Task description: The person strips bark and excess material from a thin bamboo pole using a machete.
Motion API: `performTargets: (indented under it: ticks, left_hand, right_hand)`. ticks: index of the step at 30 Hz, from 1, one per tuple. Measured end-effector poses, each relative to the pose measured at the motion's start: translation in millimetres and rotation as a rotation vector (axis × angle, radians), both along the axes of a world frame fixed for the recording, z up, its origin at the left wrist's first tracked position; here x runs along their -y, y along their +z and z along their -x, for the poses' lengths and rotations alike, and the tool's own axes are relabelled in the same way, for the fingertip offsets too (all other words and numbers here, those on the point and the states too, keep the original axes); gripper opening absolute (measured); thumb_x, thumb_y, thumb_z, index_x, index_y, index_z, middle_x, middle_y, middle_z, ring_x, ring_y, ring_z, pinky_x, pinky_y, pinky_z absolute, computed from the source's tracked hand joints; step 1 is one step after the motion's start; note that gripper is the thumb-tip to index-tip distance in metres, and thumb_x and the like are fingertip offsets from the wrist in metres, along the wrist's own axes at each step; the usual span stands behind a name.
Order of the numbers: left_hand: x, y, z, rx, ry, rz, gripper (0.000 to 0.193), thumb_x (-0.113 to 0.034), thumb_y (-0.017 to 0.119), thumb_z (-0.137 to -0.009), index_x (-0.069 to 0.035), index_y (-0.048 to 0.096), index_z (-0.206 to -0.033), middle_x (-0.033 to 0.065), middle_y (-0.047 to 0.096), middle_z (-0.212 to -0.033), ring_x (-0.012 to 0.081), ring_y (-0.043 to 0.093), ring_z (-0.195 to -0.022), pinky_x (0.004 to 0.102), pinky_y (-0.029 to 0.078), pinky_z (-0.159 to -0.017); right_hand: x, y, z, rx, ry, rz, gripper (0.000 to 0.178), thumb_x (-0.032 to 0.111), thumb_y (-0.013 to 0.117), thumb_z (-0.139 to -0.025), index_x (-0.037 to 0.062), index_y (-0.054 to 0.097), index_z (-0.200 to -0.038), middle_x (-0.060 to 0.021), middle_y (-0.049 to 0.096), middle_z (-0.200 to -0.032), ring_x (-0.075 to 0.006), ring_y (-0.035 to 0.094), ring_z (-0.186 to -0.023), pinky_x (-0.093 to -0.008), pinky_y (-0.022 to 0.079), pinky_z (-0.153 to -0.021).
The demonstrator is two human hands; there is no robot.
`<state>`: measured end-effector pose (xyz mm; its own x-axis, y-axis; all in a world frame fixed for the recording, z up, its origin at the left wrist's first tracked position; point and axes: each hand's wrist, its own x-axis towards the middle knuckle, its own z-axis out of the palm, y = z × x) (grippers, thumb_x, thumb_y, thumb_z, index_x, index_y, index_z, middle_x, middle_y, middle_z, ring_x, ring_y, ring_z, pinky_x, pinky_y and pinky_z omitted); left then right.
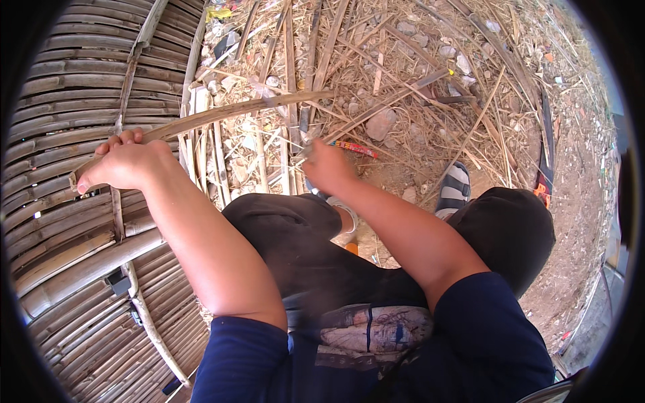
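My left hand [127, 160] is closed round the near left end of a long, slightly bowed bamboo strip [248, 106]. The strip slants up to the right, and its far end is free above the ground. My right hand [327, 166] is closed below that far end, apart from it. A small greyish bit shows at its fingertips, too blurred to name. A slim red, yellow and green piece [355, 148] sticks out beside the right knuckles; whether the hand holds it or it lies on the ground, I cannot tell.
A slatted bamboo panel [74, 87] fills the left side. Long split bamboo pieces [329, 47], straw and stones, including a larger rock [381, 124], litter the ground ahead. My sandalled foot [454, 188] is on the dirt. A dark strip [545, 134] lies at the right.
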<state>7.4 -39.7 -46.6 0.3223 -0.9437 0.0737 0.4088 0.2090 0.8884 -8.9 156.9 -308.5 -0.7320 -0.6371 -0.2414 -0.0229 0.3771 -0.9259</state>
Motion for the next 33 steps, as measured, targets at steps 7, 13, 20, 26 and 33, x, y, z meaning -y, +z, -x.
performTargets:
  ticks: [7, 13, 20, 26, 33]
  left_hand:
    - [-6, -5, -5, -0.001, -0.017, 0.019, 0.077, -0.084, 0.014, -0.094, -0.013, 0.041, -0.083, 0.0001, 0.037, -0.069, 0.0173, 0.024, -0.061, 0.0303, 0.027, -0.058]
    - [0, -1, -2, -0.012, 0.028, -0.004, 0.075, -0.081, 0.012, -0.096, -0.013, 0.039, -0.083, 0.001, 0.038, -0.072, 0.0183, 0.025, -0.062, 0.0313, 0.029, -0.056]
    - [-10, 3, 6, 0.03, -0.064, 0.079, 0.077, -0.083, 0.012, -0.095, -0.011, 0.038, -0.084, 0.0005, 0.037, -0.071, 0.0163, 0.025, -0.06, 0.03, 0.027, -0.055]
    - [-13, 10, -5, -0.027, -0.023, 0.057, 0.076, -0.08, 0.013, -0.097, -0.01, 0.04, -0.085, 0.0009, 0.039, -0.07, 0.0164, 0.026, -0.06, 0.0307, 0.028, -0.055]
    - [-13, 68, -59, -0.221, -0.026, 0.114, 0.07, -0.075, 0.012, -0.1, -0.012, 0.037, -0.083, -0.0016, 0.036, -0.063, 0.0124, 0.027, -0.053, 0.0287, 0.029, -0.048]
  right_hand:
    - [17, 41, -7, -0.106, 0.225, -0.026, 0.04, 0.019, 0.069, -0.084, 0.001, 0.056, -0.117, -0.0265, 0.069, -0.096, -0.0452, 0.068, -0.095, -0.0518, 0.054, -0.082]
    - [-37, -65, 26, -0.018, -0.013, -0.36, 0.046, 0.022, 0.07, -0.084, -0.0006, 0.058, -0.122, -0.028, 0.07, -0.106, -0.045, 0.068, -0.102, -0.0502, 0.054, -0.091]
    - [-16, -30, 6, 0.02, -0.074, -0.313, 0.047, 0.024, 0.068, -0.082, -0.0056, 0.06, -0.118, -0.0311, 0.07, -0.101, -0.0472, 0.067, -0.1, -0.0504, 0.053, -0.091]
    - [2, 35, 2, -0.002, 0.037, -0.137, 0.046, 0.025, 0.068, -0.085, -0.0055, 0.059, -0.118, -0.0312, 0.069, -0.097, -0.0476, 0.068, -0.095, -0.0523, 0.053, -0.086]
    - [-31, 61, 42, -0.393, 0.096, -0.084, 0.048, 0.02, 0.071, -0.084, -0.0008, 0.057, -0.125, -0.0295, 0.069, -0.091, -0.0476, 0.068, -0.086, -0.0528, 0.055, -0.077]
